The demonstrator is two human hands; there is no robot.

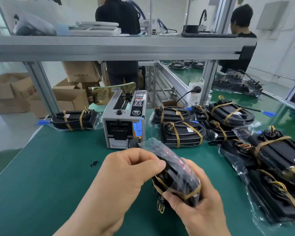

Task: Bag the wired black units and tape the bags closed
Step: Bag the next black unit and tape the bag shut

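I hold a wired black unit [177, 179] in a clear plastic bag above the green table [49, 167], near its middle. My left hand [126, 171] pinches the bag's upper side with thumb and curled fingers. From below, my right hand [194, 200] grips the unit's near end, where a brown tape band crosses it. Coloured wires hang out under the unit. The bag's loose mouth [153, 143] points toward the grey tape dispenser [124, 120] just behind.
One bagged, taped unit [73, 120] lies left of the dispenser. Several more [182, 133] are heaped at the right [276, 160]. A small black part [94, 164] lies on the mat. An aluminium shelf frame [119, 48] spans overhead. Two people stand behind, and cardboard boxes [12, 94] sit back left.
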